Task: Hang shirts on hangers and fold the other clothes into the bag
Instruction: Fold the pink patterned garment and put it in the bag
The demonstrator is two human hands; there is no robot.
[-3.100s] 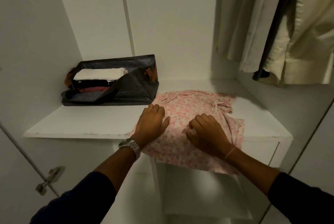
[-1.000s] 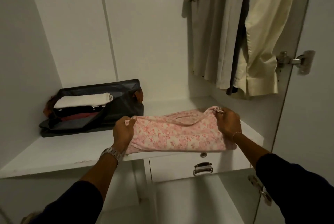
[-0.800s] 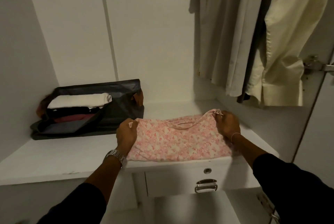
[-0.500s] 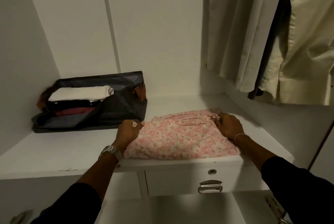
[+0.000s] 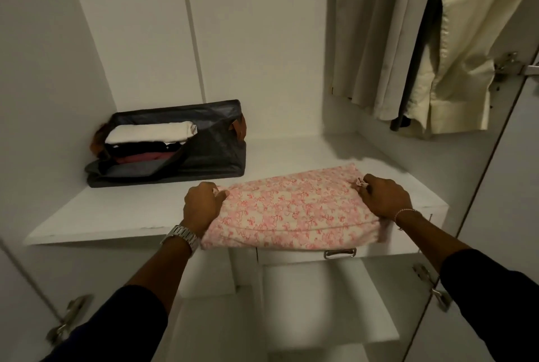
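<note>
We are gripping the folded pink floral garment (image 5: 294, 210) at both ends — our left hand (image 5: 202, 207) bunching its left edge, our right hand (image 5: 382, 199) pinching its right corner — as it is lying on the white shelf (image 5: 122, 210), just beside the open dark bag (image 5: 210, 145) of folded clothes.

white wardrobe walls (image 5: 256, 40), shelf (image 5: 116, 215), drawer (image 5: 379, 253)

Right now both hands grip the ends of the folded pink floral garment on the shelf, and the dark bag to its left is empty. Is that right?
Not quite. The head view shows the dark bag already holds folded clothes. The rest stands: left hand and right hand grip the ends of the pink floral garment on the shelf.
</note>
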